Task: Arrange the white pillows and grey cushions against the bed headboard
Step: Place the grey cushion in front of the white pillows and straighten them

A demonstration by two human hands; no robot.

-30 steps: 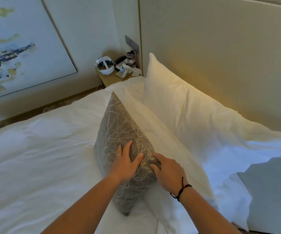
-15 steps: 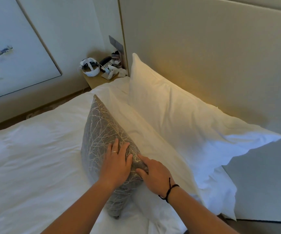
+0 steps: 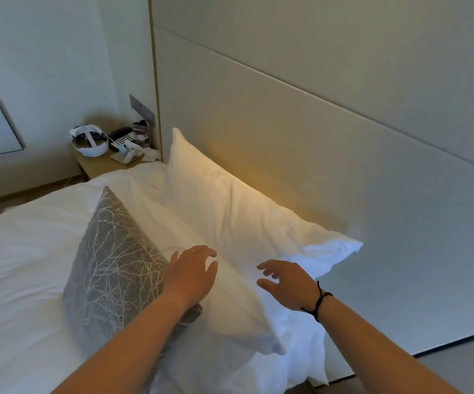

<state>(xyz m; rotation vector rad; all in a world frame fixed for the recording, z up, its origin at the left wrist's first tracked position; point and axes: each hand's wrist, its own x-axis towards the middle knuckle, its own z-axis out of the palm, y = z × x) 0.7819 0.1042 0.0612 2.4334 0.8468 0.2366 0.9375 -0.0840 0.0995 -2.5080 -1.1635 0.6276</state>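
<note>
A grey cushion (image 3: 110, 263) with a pale branch pattern stands on edge on the bed, leaning on a white pillow (image 3: 230, 305). Behind that, a second white pillow (image 3: 230, 211) stands upright against the beige headboard (image 3: 329, 143). My left hand (image 3: 193, 275) hovers just right of the cushion's top edge, fingers apart, holding nothing. My right hand (image 3: 287, 284) floats over the front white pillow, fingers spread and empty, with a black cord on its wrist.
A wooden bedside table (image 3: 102, 163) at the far corner carries a white headset (image 3: 89, 140), a phone and small clutter. The white duvet (image 3: 22, 251) spreads to the left. Floor shows at the lower right, past the bed's near edge.
Both hands have let go of the grey cushion and lifted to the right, over the front white pillow. The cushion stays standing. The camera view has tilted up.
</note>
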